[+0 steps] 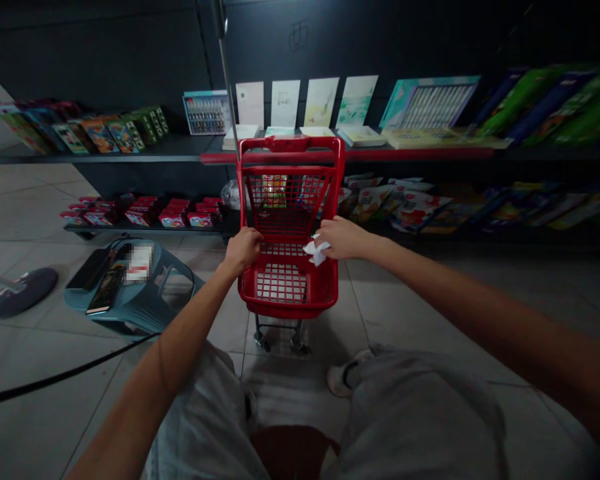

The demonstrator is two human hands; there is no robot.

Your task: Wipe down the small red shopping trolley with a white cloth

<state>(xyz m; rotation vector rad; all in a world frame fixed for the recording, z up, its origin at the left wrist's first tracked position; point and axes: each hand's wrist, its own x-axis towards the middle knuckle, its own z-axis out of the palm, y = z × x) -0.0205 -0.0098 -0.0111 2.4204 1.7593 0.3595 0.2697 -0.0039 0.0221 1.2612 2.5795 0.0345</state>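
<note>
The left hand (pixel 243 250) is curled over the left rim of a small red plastic-mesh shopping cart (pixel 290 144), and the right hand (pixel 343 239), well apart from it, sits above the right rim with a crumpled white tissue (pixel 316 251) bunched under its fingers. The cart stands on small castors on pale grey floor tiles (pixel 45 200), directly in front of the person's grey shorts (pixel 420 413). A colourful packet (pixel 274 191) shows through the cart's mesh, too obscured to identify. To the left sit a teal plastic stool (pixel 145 297) bearing two dark phones (pixel 97 280), a thin black cable (pixel 55 377) and a dark round stand base (pixel 23 291). A thin metal pole (pixel 227 87) rises just behind the cart before long dark shelves (pixel 100 150) of cards, boxes and books. A pixelated patch (pixel 139 263) hides a label on the stool, and the shelf goods at far right are blurred.
</note>
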